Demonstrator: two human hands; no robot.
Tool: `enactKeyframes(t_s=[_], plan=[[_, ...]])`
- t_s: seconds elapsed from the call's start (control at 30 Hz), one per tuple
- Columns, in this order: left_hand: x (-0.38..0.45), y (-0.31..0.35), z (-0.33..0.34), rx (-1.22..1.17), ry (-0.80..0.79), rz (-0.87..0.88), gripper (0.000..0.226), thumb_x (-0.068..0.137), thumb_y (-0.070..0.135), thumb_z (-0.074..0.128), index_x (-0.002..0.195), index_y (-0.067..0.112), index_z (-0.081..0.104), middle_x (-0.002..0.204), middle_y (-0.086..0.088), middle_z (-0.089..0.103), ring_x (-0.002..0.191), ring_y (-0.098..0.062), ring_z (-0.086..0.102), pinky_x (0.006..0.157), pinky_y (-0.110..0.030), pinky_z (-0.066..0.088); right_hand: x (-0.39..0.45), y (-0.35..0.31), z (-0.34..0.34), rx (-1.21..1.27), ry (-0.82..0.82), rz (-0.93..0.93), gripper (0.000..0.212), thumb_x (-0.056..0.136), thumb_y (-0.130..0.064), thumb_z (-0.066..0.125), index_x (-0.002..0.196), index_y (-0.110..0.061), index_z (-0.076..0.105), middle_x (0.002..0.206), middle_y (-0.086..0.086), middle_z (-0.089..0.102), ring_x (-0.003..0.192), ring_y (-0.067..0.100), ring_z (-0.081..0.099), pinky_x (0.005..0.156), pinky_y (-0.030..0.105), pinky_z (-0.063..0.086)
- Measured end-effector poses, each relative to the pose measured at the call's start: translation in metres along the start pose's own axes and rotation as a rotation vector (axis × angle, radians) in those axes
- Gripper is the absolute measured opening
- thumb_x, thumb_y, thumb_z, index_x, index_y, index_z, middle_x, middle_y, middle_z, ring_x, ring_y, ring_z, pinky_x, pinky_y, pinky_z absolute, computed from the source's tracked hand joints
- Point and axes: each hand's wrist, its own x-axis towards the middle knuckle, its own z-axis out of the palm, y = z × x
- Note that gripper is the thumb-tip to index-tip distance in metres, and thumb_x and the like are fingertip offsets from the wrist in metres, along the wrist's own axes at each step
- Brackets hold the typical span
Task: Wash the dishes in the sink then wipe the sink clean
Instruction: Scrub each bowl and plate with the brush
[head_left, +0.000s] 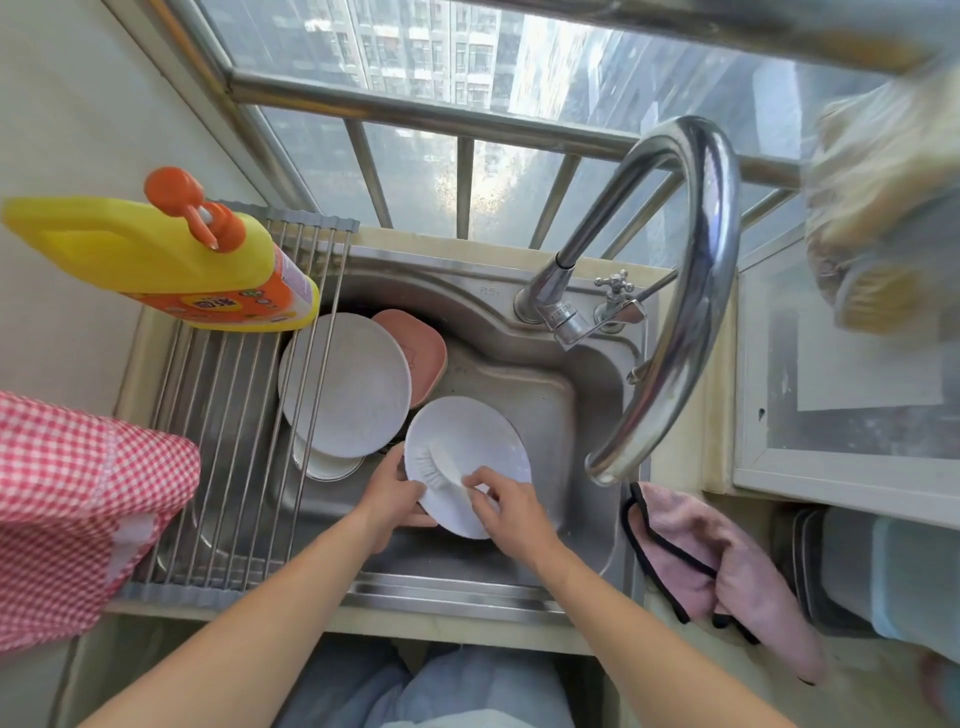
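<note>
Here, seen from a head-worn camera, looking down into a steel kitchen sink below a window.

Setting: sink (519, 384) with a tall curved tap (691, 291) arching over its right side; no water seen running.

Plate in hand: white plate (467, 447), tilted over the middle of the basin, lower edge toward the body.

Left hand: left hand (389, 499) gripping the plate's left rim, thumb on the face, fingers curled behind it.

Right hand: right hand (506, 501) closed around the handle of a white brush (434, 465), lying over the plate's lower right part.

Key relation: brush bristles up and left of the right hand, pressed on the plate's face; brush's long axis running from lower right to upper left; right hand nearer the bristles, left hand only steadying.

Waiting dishes: larger white plate (345, 384) leaning at the basin's left, pink dish (421, 353) behind it, another white dish (327, 465) partly hidden beneath.

Rack: metal roll-up rack (228, 415) across the sink's left end, yellow detergent bottle (156, 260) lying on its far part.

Cloth: pink cloth (722, 571) draped over the right edge of the counter, well apart from both hands.

Stage, as a judgement: scrubbing of one plate under way; other dishes unwashed, sink wiping not yet begun.
</note>
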Motion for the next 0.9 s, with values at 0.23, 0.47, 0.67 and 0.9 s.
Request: enactKeyframes(t_s=[0.23,0.47,0.67,0.9], plan=[[-0.001,0.002,0.0,-0.006,0.012,0.004,0.063,0.088,-0.017,0.041,0.127,0.031,0.049,0.119,-0.002,0.059,0.102,-0.037,0.067,0.071,-0.053,0.062,0.006,-0.011,-0.006,0.036,0.271,0.511,0.025,0.1,-0.032,0.045,0.104,-0.018,0.066,0.085,0.001,0.059,0.079,0.03,0.058,0.068,0.032,0.039],[-0.001,-0.003,0.003,-0.056,0.022,-0.023,0.064,0.088,-0.019,0.039,0.131,0.027,0.05,0.119,-0.007,0.063,0.096,-0.034,0.071,0.068,-0.049,0.063,-0.007,-0.038,0.009,-0.108,0.145,0.174,0.014,0.098,-0.026,0.041,0.102,-0.026,0.055,0.082,0.009,0.065,0.076,0.033,0.062,0.066,0.041,0.053],[-0.005,-0.002,0.003,-0.06,0.007,-0.014,0.065,0.09,-0.017,0.04,0.131,0.033,0.048,0.121,-0.007,0.06,0.094,-0.036,0.07,0.068,-0.048,0.063,0.014,-0.001,-0.013,-0.054,0.277,0.553,0.038,0.096,-0.037,0.04,0.112,-0.013,0.064,0.107,0.009,0.07,0.089,0.031,0.062,0.069,0.033,0.044],[-0.007,0.006,0.008,-0.065,0.033,0.018,0.063,0.09,-0.016,0.039,0.134,0.027,0.052,0.127,-0.007,0.058,0.104,-0.039,0.064,0.061,-0.046,0.062,-0.034,-0.017,-0.019,-0.265,0.131,0.453,0.021,0.091,-0.003,0.033,0.095,-0.014,0.051,0.081,0.005,0.056,0.079,0.033,0.055,0.069,0.036,0.044]])
